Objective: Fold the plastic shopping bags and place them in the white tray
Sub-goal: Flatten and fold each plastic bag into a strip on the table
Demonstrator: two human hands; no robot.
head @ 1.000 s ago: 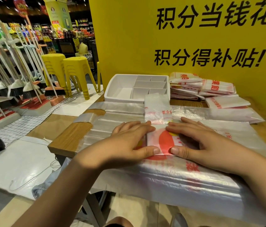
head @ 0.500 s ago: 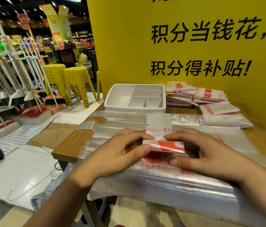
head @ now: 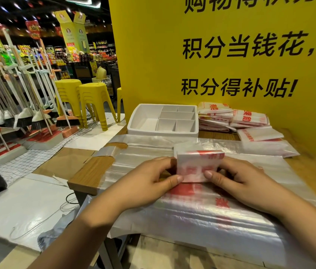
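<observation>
Crinkly, translucent, square plastic bag (head: 198, 164)

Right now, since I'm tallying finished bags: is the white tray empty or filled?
Empty: the white tray shows bare compartment floors; folded bags sit beside it.

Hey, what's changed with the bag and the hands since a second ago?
The left hand and right hand, which pressed the folded bag flat on the spread plastic, now pinch its sides and have raised it on edge. The white tray and the folded stacks behind stayed put.
</observation>
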